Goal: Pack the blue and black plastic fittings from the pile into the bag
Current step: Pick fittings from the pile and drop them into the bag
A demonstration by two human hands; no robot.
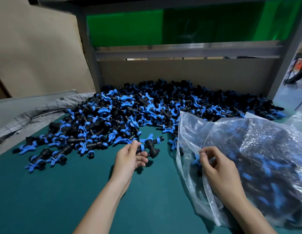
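A single blue and black fitting [150, 146] is held in the curled fingers of the left hand [130, 157], just above the green table [62, 191] and in front of the large pile of fittings [147, 107], which is spread across the back of the table up to a cardboard wall [180, 73]. The rim of the clear plastic bag [248, 132] is pinched between thumb and fingers of the right hand [217, 168]. The bag is laid on the right side of the table, already holding many fittings, while a grey cloth [37, 112] is bunched at the left edge.
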